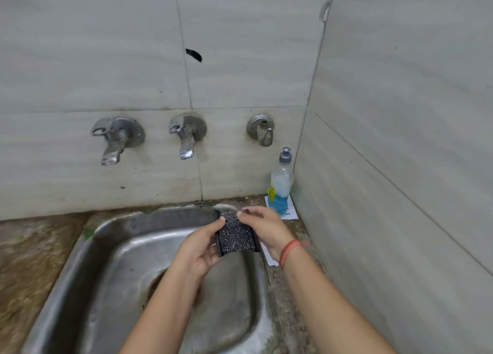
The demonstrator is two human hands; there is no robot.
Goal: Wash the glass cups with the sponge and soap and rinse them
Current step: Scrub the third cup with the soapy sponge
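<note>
Both hands over the steel sink (112, 247): left hand (198, 249) cradles the dark speckled scrub sponge (236, 233) from below, right hand (264, 227) pinches its upper edge, seemingly presenting the face for soap. Soap bottle (280, 185), blue liquid, stands at 1 o'clock in the wall corner, within easy reach. Three wall taps (186, 136) at 12 o'clock, none running; no glass cups visible.

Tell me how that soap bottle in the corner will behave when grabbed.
The soap bottle looks tall and narrow, so it probably tips easily if nudged. Blue liquid fills only its lower part, so it is likely light. Its clear plastic wall may flex and feel slippery near the sink.
</note>
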